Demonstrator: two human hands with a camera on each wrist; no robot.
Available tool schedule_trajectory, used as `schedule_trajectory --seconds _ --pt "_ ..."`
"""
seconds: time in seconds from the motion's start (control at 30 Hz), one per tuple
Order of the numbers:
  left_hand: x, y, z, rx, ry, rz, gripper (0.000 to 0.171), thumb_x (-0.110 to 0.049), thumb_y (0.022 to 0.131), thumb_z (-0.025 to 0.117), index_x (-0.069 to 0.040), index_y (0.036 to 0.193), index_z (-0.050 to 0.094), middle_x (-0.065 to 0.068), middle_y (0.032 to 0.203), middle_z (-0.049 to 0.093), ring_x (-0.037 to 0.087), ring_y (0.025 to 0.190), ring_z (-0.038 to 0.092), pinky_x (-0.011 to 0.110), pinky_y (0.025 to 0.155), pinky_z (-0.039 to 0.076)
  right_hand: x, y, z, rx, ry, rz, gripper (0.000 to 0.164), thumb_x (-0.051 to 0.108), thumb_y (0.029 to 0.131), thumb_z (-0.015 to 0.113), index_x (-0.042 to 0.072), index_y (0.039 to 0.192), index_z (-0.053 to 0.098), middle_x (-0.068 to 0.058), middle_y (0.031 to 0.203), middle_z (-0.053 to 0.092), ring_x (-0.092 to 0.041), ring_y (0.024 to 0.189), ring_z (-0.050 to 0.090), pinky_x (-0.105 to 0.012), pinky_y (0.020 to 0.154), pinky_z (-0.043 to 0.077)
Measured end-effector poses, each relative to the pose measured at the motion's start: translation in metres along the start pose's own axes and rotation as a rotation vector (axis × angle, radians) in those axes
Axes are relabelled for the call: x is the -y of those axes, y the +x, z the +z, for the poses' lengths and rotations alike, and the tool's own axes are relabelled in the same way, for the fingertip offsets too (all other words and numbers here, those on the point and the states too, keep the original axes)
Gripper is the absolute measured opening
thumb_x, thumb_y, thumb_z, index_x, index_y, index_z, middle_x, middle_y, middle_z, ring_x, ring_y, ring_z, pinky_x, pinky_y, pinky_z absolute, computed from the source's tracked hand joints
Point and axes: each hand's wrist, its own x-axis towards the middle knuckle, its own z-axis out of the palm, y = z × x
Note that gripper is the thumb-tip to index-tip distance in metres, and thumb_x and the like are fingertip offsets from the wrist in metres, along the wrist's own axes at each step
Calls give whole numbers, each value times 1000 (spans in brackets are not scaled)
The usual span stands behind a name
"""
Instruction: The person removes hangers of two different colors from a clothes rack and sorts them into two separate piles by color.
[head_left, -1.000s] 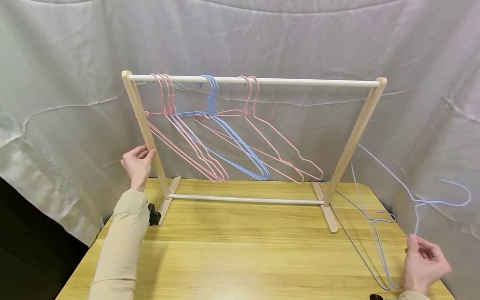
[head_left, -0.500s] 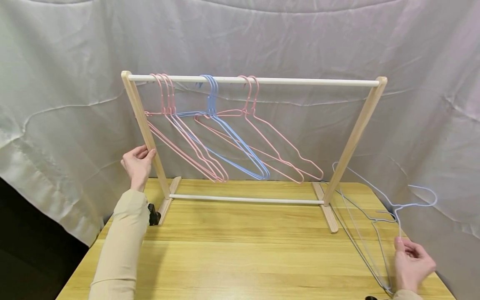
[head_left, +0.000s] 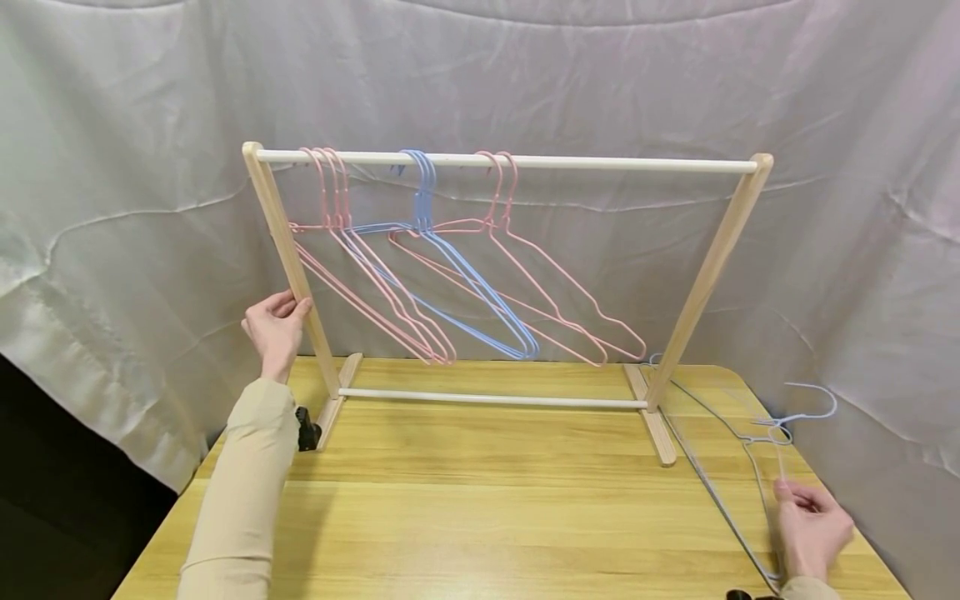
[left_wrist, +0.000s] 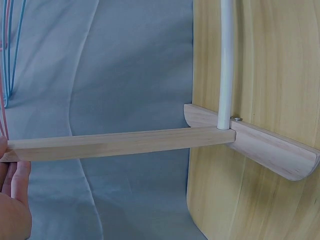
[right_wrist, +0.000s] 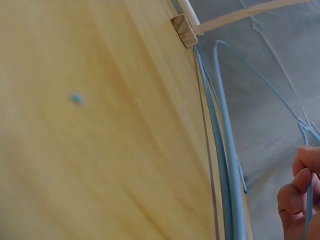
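Note:
At the left, my left hand [head_left: 276,335] grips the left wooden post [head_left: 279,208] of a clothes rack between thumb and fingers. In the left wrist view, the fingertips [left_wrist: 19,182] rest against that post. My right hand [head_left: 813,527] pinches a light blue wire hanger [head_left: 816,415] by one shoulder, low over the table's right side. Its hook points right. Beneath it lies at least one more blue hanger [head_left: 707,409], partly overlapped. In the right wrist view, the held hanger [right_wrist: 270,85] rises from the curled fingers, its lower wire close beside those below.
From the rack's white top rail [head_left: 637,164] hang pink hangers [head_left: 347,179] at left, blue hangers [head_left: 432,187] beside them, and two pink hangers [head_left: 515,179] farther right. The right wooden post [head_left: 708,283] stands near the loose hangers. Grey curtain [head_left: 600,83] surrounds the wooden table [head_left: 487,483].
My right hand has moved left and slightly down with the blue hanger, which has lowered toward the hangers on the table. The left hand has stayed on the post.

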Motion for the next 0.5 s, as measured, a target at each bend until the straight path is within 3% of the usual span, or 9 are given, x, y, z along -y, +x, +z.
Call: schedule_trajectory --seconds 0.17,0.5 --pt "1 0 0 0 10 10 35 -18 90 75 0 119 73 19 116 72 -17 79 65 4 72 46 -5 3 2 39 -142 -6 45 6 86 69 38 54 66 32 50 54 15 51 47 -4 52 37" --pt "1 1 0 5 -19 -5 34 -16 90 74 0 120 72 20 118 70 -21 74 61 4 72 47 -6 9 3 88 -305 44 48 20 89 70 49 53 56 36 49 47 15 53 44 -7 57 35"
